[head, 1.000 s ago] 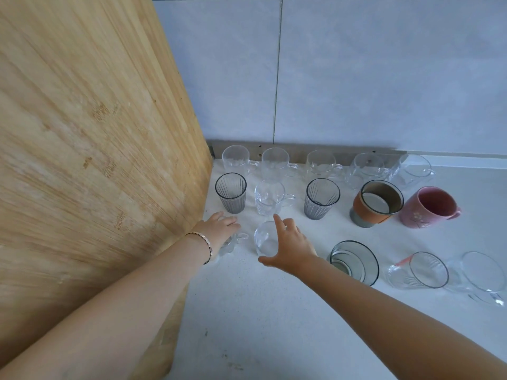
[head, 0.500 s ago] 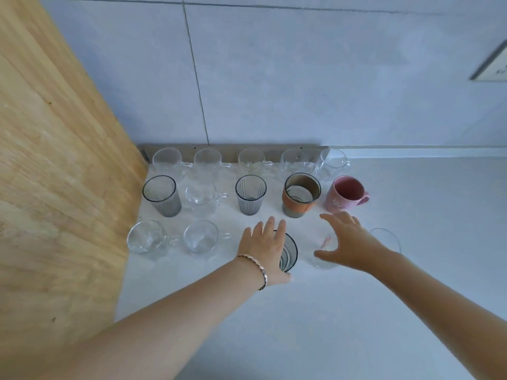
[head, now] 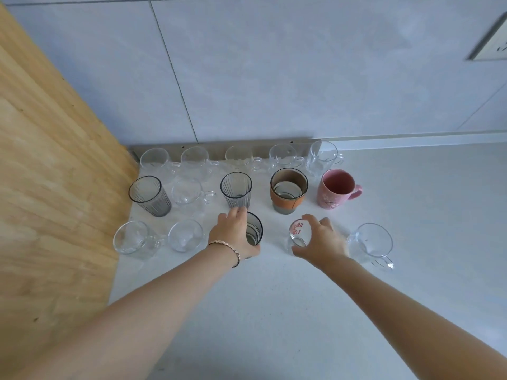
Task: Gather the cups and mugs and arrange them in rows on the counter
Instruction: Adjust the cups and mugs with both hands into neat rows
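Note:
Cups stand in three rows on the white counter (head: 274,311). Several clear mugs line the wall, among them one at the far left (head: 153,160). The middle row holds two grey ribbed glasses (head: 150,196) (head: 236,190), a clear mug (head: 189,193), an orange-sleeved glass (head: 288,191) and a pink mug (head: 335,192). In front stand two clear mugs (head: 131,237) (head: 185,235). My left hand (head: 233,234) grips a dark-rimmed grey glass (head: 254,232). My right hand (head: 321,242) wraps a clear glass with red print (head: 297,233). Another clear mug (head: 373,240) stands right of it.
A tall wooden panel (head: 55,187) walls off the left side, right against the rows. Grey wall tiles (head: 274,78) rise behind the cups, with a socket (head: 493,42) at the upper right. Bare counter stretches to the right and toward me.
Both hands left the two clear mugs at the front left and moved right. The left hand closed on the dark-rimmed glass and the right on the red-printed glass, now standing upright.

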The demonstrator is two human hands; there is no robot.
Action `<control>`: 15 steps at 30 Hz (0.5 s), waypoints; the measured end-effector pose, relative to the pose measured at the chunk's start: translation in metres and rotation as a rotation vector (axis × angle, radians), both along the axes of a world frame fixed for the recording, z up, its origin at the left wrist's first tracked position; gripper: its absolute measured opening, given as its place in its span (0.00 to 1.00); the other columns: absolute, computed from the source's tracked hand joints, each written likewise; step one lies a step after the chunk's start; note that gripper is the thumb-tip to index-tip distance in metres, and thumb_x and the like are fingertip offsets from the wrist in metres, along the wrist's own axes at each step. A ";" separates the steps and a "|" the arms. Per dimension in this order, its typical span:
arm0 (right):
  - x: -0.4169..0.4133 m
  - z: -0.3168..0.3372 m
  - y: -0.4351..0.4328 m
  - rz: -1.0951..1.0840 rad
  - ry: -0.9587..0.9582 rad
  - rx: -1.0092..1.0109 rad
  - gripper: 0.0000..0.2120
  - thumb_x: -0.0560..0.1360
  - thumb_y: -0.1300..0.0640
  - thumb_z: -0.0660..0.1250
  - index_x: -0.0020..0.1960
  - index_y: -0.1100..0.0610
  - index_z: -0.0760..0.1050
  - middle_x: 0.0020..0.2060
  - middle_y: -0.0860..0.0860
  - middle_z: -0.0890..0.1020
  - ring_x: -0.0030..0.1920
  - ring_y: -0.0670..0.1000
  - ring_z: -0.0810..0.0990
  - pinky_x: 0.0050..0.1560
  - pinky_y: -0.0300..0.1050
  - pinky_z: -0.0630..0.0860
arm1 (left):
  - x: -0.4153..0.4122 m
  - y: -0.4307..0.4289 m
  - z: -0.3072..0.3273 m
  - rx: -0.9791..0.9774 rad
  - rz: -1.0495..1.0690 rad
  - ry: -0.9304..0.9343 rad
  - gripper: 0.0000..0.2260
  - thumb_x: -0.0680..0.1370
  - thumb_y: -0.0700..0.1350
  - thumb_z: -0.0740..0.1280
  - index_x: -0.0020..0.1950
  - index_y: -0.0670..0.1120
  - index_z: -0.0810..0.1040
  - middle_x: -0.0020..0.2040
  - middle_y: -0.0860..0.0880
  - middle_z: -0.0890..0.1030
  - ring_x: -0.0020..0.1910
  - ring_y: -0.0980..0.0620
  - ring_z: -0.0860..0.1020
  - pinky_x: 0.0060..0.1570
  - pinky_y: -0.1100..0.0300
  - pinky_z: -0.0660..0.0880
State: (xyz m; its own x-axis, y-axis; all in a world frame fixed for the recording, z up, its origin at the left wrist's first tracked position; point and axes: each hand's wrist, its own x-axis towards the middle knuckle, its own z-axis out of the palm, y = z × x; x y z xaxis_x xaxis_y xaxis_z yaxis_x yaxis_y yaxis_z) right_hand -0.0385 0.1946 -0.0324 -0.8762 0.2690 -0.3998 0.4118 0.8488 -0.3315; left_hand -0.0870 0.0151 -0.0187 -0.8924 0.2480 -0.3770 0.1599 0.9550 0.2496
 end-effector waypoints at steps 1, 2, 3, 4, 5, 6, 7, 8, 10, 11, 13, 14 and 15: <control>-0.004 0.000 -0.005 -0.005 0.008 -0.009 0.34 0.68 0.48 0.71 0.70 0.48 0.61 0.59 0.54 0.70 0.55 0.58 0.78 0.49 0.48 0.76 | -0.002 -0.002 0.000 0.007 0.000 0.005 0.39 0.69 0.55 0.70 0.73 0.44 0.57 0.70 0.48 0.63 0.68 0.44 0.64 0.60 0.50 0.73; -0.007 -0.001 -0.009 -0.011 0.018 -0.018 0.34 0.68 0.47 0.71 0.70 0.48 0.61 0.58 0.54 0.70 0.55 0.59 0.77 0.49 0.48 0.76 | -0.003 -0.005 -0.001 0.014 0.002 0.012 0.39 0.69 0.55 0.70 0.73 0.44 0.56 0.71 0.49 0.62 0.69 0.45 0.63 0.60 0.51 0.72; -0.010 -0.002 -0.013 -0.020 0.027 -0.027 0.33 0.68 0.47 0.71 0.69 0.49 0.62 0.57 0.55 0.70 0.55 0.59 0.77 0.50 0.48 0.76 | -0.003 -0.006 -0.003 0.027 0.009 0.019 0.40 0.69 0.55 0.70 0.74 0.44 0.55 0.71 0.49 0.62 0.70 0.45 0.63 0.61 0.51 0.72; -0.012 -0.003 -0.016 -0.029 0.036 -0.032 0.33 0.68 0.47 0.71 0.69 0.50 0.62 0.56 0.55 0.70 0.55 0.59 0.77 0.50 0.49 0.76 | -0.002 -0.008 -0.004 0.047 0.020 0.024 0.41 0.69 0.55 0.71 0.74 0.44 0.55 0.72 0.48 0.61 0.71 0.46 0.62 0.62 0.52 0.71; -0.012 -0.004 -0.018 -0.036 0.038 -0.033 0.32 0.68 0.46 0.70 0.68 0.50 0.62 0.56 0.55 0.70 0.55 0.59 0.77 0.50 0.49 0.77 | -0.001 -0.009 -0.005 0.067 0.034 0.025 0.42 0.69 0.56 0.71 0.75 0.43 0.54 0.73 0.48 0.60 0.72 0.47 0.60 0.63 0.52 0.70; -0.013 -0.005 -0.019 -0.040 0.038 -0.028 0.32 0.68 0.45 0.70 0.68 0.51 0.62 0.56 0.55 0.69 0.55 0.59 0.77 0.50 0.49 0.77 | 0.000 -0.011 -0.006 0.084 0.047 0.022 0.43 0.69 0.56 0.71 0.75 0.43 0.52 0.74 0.47 0.59 0.73 0.47 0.59 0.65 0.52 0.68; -0.012 -0.006 -0.020 -0.045 0.035 -0.020 0.32 0.69 0.45 0.70 0.68 0.51 0.61 0.57 0.55 0.69 0.55 0.59 0.77 0.50 0.50 0.77 | 0.001 -0.012 -0.007 0.100 0.063 0.020 0.44 0.69 0.56 0.72 0.75 0.43 0.51 0.74 0.46 0.58 0.73 0.47 0.58 0.67 0.52 0.67; -0.012 -0.006 -0.021 -0.050 0.033 -0.013 0.33 0.69 0.44 0.69 0.68 0.51 0.61 0.57 0.55 0.69 0.56 0.59 0.76 0.50 0.50 0.77 | 0.002 -0.014 -0.008 0.117 0.081 0.017 0.45 0.68 0.57 0.72 0.76 0.42 0.51 0.75 0.46 0.57 0.74 0.47 0.58 0.68 0.52 0.66; -0.010 -0.007 -0.021 -0.062 0.031 -0.003 0.33 0.70 0.43 0.69 0.69 0.52 0.60 0.58 0.55 0.69 0.57 0.58 0.76 0.50 0.50 0.77 | 0.003 -0.016 -0.012 0.146 0.111 0.005 0.47 0.67 0.57 0.73 0.76 0.42 0.50 0.74 0.45 0.57 0.74 0.47 0.60 0.69 0.53 0.66; -0.009 -0.008 -0.021 -0.066 0.028 0.002 0.34 0.70 0.42 0.69 0.69 0.52 0.60 0.58 0.55 0.69 0.57 0.58 0.76 0.50 0.50 0.77 | 0.004 -0.018 -0.014 0.162 0.118 0.000 0.48 0.67 0.58 0.73 0.76 0.42 0.49 0.74 0.45 0.58 0.73 0.48 0.62 0.69 0.53 0.67; -0.008 -0.008 -0.024 -0.078 0.024 0.002 0.35 0.70 0.41 0.68 0.70 0.53 0.59 0.59 0.55 0.69 0.58 0.58 0.76 0.50 0.50 0.77 | 0.003 -0.019 -0.016 0.172 0.106 0.000 0.49 0.67 0.58 0.73 0.76 0.41 0.49 0.74 0.45 0.58 0.72 0.48 0.63 0.69 0.54 0.67; -0.007 -0.008 -0.025 -0.085 0.021 -0.003 0.36 0.70 0.40 0.68 0.71 0.53 0.58 0.60 0.56 0.69 0.58 0.58 0.76 0.51 0.50 0.78 | 0.003 -0.020 -0.017 0.159 0.096 -0.002 0.48 0.67 0.58 0.73 0.76 0.41 0.49 0.74 0.45 0.58 0.73 0.48 0.62 0.69 0.54 0.67; -0.007 -0.008 -0.026 -0.087 0.013 -0.005 0.38 0.70 0.40 0.69 0.72 0.53 0.57 0.61 0.56 0.69 0.60 0.58 0.76 0.52 0.50 0.78 | 0.003 -0.020 -0.016 0.140 0.088 -0.004 0.48 0.68 0.59 0.72 0.76 0.40 0.49 0.74 0.45 0.58 0.73 0.47 0.61 0.69 0.54 0.65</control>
